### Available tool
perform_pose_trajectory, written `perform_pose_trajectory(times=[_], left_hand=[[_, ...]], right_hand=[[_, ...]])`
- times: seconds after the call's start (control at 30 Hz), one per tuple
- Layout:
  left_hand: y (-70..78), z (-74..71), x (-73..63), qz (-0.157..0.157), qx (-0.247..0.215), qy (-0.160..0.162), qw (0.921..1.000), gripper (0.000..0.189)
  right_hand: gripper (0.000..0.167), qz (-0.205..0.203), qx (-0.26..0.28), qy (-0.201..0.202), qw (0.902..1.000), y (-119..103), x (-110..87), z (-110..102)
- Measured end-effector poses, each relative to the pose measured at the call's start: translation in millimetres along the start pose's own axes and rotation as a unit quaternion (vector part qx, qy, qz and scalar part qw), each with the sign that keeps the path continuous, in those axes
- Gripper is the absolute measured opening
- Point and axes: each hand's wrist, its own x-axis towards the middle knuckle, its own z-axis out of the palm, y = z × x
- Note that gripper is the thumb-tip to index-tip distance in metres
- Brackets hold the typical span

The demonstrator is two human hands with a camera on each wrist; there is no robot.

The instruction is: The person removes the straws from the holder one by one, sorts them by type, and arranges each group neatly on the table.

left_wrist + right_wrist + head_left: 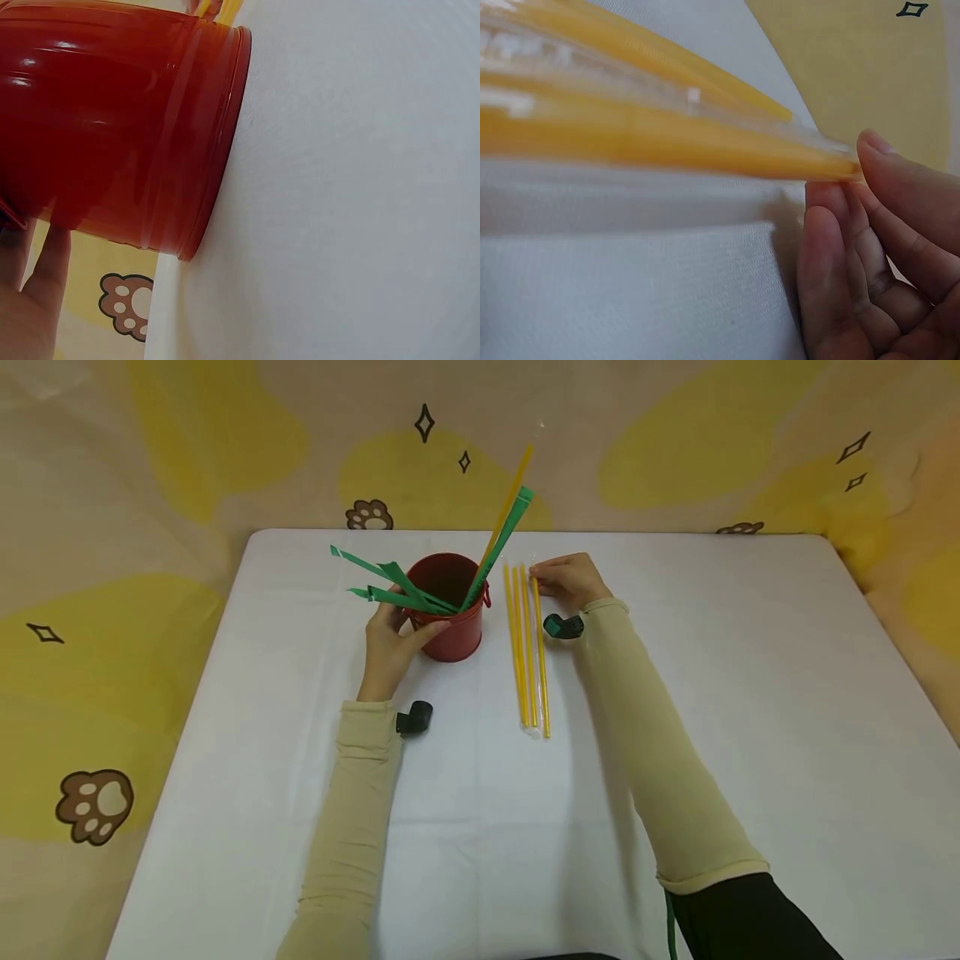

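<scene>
My left hand (388, 647) grips the side of a small red bucket (459, 639), which stands upright on the table. Several green paper-wrapped sticks (504, 537) and one yellow straw (519, 477) lean out over its rim. In the left wrist view, fingers (51, 270) press against the bucket's glossy wall. To the bucket's right, several yellow straws (517, 652) in clear wrappers lie side by side. With thumb and fingertips, my right hand (573, 581) pinches the far end of the rightmost straw (542, 668). That straw's end (825, 163) sits between thumb and fingers in the right wrist view.
A white cloth covers the table (480, 860). Behind it hangs a yellow and beige patterned backdrop (675, 443) with paw prints. Small black wrist cameras (415, 718) are strapped over both pale sleeves.
</scene>
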Motion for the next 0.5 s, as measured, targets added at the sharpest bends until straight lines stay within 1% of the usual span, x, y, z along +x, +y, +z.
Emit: perform_pose_trajectory(times=[0.13,0.3,0.5], left_hand=[[0.0,0.4,-0.1,0.001,0.001,0.0,1.0,0.057],[-0.7,0.4,0.6,0.01,0.002,0.0,0.9999,0.058],[-1.1,0.3,0.6,0.005,0.0,0.0,1.0,0.058]], right_hand=[[0.003,0.004,0.008,0.003,1.0,0.6,1.0,-2.5],[0.005,0.007,0.016,0.004,0.9998,0.2,-0.7,-5.1],[0.011,0.006,0.035,0.003,0.9994,3.2,-2.3,-7.4]])
